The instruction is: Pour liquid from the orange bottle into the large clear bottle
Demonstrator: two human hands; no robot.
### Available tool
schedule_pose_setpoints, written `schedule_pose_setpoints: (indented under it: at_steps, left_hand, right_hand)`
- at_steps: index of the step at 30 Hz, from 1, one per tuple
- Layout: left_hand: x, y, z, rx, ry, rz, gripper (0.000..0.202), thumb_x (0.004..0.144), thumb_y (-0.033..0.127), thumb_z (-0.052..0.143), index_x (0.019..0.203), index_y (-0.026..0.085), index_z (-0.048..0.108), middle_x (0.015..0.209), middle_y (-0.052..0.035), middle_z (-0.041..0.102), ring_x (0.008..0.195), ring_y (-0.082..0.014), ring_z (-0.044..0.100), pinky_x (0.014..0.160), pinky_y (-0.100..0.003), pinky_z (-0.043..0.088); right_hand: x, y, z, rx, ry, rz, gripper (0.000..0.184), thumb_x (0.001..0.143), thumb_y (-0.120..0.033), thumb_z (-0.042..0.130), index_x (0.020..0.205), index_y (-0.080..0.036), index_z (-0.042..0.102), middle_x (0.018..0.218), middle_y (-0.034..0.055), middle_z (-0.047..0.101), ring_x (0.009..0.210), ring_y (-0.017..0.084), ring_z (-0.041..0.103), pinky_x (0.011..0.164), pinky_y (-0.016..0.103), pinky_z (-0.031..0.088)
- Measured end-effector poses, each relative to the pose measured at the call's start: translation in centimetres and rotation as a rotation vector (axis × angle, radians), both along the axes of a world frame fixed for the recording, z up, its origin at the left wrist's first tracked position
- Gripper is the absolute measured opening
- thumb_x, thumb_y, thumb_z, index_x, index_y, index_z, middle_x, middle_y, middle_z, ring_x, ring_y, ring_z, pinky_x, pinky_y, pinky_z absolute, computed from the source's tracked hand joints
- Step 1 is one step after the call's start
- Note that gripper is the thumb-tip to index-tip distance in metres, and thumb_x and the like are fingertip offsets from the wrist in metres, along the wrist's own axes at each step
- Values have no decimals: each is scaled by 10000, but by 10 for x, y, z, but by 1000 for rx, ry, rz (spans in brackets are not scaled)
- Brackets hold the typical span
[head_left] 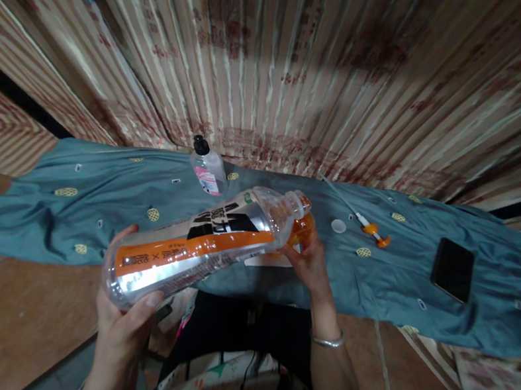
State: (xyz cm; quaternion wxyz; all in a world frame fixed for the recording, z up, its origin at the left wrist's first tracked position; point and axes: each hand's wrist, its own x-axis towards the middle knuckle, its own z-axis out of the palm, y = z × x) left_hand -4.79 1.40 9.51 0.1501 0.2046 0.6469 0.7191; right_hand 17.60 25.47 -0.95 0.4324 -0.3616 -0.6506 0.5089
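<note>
My left hand point(126, 312) grips the base of a clear plastic bottle point(200, 248) with an orange, black and silver label. The bottle is tipped on its side, its open neck pointing up and right. At the neck, my right hand point(310, 261) has its fingers closed around a small orange object point(303, 228) held against the bottle mouth. A silver bracelet point(326, 341) circles my right wrist. Both hands hover over the near edge of a teal cloth point(85, 218).
On the cloth lie a clear pump bottle point(207, 169) with a pink label, a white cap point(338, 225), an orange-tipped pump tube point(370, 228) and a black phone point(452, 269). Striped matting rises behind. Brown floor lies to the left.
</note>
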Motion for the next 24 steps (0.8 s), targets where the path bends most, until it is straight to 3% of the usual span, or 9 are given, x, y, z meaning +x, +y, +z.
schedule_pose_setpoints:
  at_steps: [5, 8, 14, 24]
  left_hand:
    - [2, 2, 2, 30, -13, 4, 908, 559, 650, 1163, 1343, 306, 861, 1235, -56, 863, 994, -251, 779, 837, -317, 676]
    - [2, 1, 0, 63, -13, -7, 864, 569, 631, 1171, 1309, 303, 869, 1171, -44, 863, 994, -250, 792, 860, -314, 679]
    - [-1, 0, -3, 83, -1, -25, 821, 589, 591, 1171, 1296, 307, 865, 1148, -34, 883, 1043, -238, 793, 907, -281, 679]
    - [-4, 1, -4, 73, 28, -40, 864, 591, 616, 1162, 1333, 299, 853, 1078, -32, 889, 953, -246, 813, 835, -306, 692]
  right_hand:
    - [0, 0, 1, -8, -3, -12, 961, 829, -692, 1119, 1628, -324, 731, 1454, 120, 903, 1414, 409, 856, 1324, 606, 656]
    - [1, 0, 1, -9, -4, -8, 970, 839, -684, 1116, 1645, -323, 716, 1470, 124, 899, 1413, 409, 859, 1316, 608, 662]
    - [2, 0, -1, -30, 9, 2, 818, 847, -649, 1110, 1509, -316, 765, 1469, 124, 900, 1398, 404, 863, 1287, 600, 683]
    - [3, 0, -1, -20, -21, -6, 799, 843, -661, 1105, 1484, -321, 770, 1413, 109, 910, 1351, 394, 870, 1250, 588, 702]
